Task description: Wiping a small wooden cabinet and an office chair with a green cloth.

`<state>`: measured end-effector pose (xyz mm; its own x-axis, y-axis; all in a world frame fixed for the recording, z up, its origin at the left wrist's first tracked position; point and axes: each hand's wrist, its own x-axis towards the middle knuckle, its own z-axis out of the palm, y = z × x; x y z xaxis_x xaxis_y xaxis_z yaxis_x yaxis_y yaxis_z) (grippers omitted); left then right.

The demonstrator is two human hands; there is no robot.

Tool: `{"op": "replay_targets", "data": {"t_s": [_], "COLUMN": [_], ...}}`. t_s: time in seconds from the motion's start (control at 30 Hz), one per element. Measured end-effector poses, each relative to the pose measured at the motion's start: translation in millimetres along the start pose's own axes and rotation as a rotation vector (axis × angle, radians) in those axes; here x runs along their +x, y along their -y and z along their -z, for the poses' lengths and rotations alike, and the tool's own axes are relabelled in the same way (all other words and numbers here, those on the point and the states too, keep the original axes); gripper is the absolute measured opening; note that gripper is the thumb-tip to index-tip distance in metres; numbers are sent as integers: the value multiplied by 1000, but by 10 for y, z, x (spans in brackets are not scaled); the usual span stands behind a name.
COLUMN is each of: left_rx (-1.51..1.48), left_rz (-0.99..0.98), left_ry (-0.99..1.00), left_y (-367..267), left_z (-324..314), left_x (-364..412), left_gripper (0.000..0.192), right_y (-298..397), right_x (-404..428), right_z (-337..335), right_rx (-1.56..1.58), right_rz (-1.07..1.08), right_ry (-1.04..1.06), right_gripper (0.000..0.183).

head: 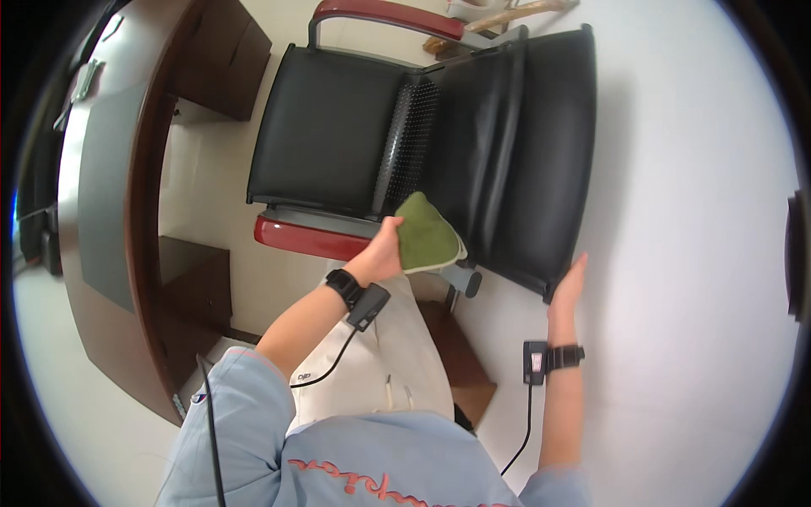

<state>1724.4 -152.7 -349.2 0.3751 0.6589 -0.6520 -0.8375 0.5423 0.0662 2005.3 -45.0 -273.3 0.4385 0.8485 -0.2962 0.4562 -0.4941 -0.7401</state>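
Note:
A black leather-look armchair (pixel 336 127) stands before me, its seat to the left and its backrest (pixel 545 146) to the right. My left hand (pixel 380 256) grips a folded green cloth (pixel 426 234) with a pale edge. That cloth lies by the near side of the chair, over the back end of the red armrest (pixel 310 239) and the lower backrest. At the near upper corner of the backrest, my right hand (pixel 567 288) has hold of the edge; some of its fingers are hidden behind it.
On the left is a dark wooden desk (pixel 149 146) with a grey-green inset top and cabinets beneath. A white wall (pixel 690 253) rises behind the backrest. Beyond the far red armrest (pixel 393 18) sits a wooden object (pixel 519 14). A brown wooden box-like piece (pixel 466 361) stands beside my legs.

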Motion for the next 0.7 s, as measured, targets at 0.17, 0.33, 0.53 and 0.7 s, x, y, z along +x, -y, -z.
{"op": "replay_targets", "data": {"t_s": [0.17,0.33,0.53,0.7], "left_rx": [-36,1,234,601], "left_rz": [-145,-182,-220,-345], "left_ry": [-36,-108,-353,-445], "left_y": [-101,-56,33,-33], "left_z": [-86,180,212,480], "left_x": [-562,-721,-798,-874], "left_gripper": [54,50,49,48], "right_y": [-150,-182,-164,-143], "right_x": [142,198,179,194], "right_z": [26,7,-34,-20], "right_rx": [-56,-126,-100,-105], "right_rz": [37,-3,15,78], "right_ry": [-57,11,-30,-16], "right_gripper": [70,71,71,71]}}
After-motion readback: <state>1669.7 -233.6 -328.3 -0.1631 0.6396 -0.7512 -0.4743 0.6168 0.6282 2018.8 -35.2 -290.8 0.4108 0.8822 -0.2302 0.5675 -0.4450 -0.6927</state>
